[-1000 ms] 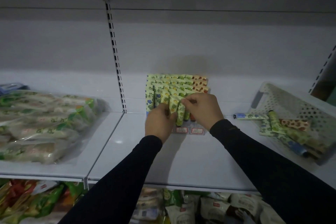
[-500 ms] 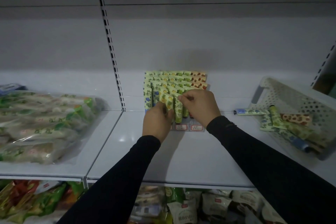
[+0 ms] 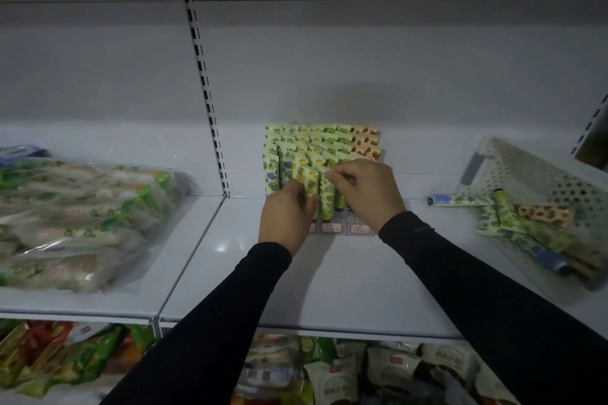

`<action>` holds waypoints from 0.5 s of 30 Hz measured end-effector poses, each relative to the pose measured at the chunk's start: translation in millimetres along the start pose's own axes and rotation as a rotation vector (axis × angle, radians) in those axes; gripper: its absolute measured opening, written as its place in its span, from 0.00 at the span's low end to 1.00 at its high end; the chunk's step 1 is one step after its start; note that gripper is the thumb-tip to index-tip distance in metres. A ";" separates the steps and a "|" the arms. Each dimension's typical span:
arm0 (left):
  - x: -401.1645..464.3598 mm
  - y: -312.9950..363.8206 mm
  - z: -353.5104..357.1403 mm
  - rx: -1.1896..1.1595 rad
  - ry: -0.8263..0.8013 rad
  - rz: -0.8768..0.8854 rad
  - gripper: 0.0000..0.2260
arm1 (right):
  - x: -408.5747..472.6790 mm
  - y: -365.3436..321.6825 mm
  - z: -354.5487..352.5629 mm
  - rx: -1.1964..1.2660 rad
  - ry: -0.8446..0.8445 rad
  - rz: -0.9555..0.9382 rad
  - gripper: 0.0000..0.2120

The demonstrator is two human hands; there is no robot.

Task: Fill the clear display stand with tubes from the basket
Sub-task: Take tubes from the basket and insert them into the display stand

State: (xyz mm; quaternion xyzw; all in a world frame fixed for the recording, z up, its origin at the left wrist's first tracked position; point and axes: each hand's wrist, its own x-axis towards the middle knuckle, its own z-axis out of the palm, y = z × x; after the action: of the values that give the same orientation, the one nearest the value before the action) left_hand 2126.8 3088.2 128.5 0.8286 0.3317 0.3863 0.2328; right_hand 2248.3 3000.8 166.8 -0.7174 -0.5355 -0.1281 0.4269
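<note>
You are pinching a front-row tube in the display stand w/ right hand; left hand is closing on its neighbour. Pressing too hard risks tipping the packed rows behind the stand's front edge.

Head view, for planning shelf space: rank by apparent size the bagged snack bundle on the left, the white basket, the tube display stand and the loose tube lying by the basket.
1. Bagged snack bundle
2. White basket, cut off at the frame edge, so this rank is unsure
3. Tube display stand, partly hidden by the hands
4. Loose tube
</note>
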 end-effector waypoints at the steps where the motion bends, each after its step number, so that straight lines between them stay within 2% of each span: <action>1: -0.2 -0.1 -0.1 -0.003 -0.001 -0.001 0.08 | -0.3 -0.9 -0.4 0.015 0.007 0.014 0.10; 15: -0.7 -0.1 0.6 -0.006 -0.003 -0.009 0.08 | 2.5 -2.4 7.2 0.036 0.063 0.127 0.12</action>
State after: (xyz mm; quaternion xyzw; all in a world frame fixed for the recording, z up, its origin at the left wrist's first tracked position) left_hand 2126.9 3087.7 127.7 0.8271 0.3340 0.3847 0.2375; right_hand 2245.3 3008.0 165.2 -0.7377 -0.4775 -0.1134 0.4637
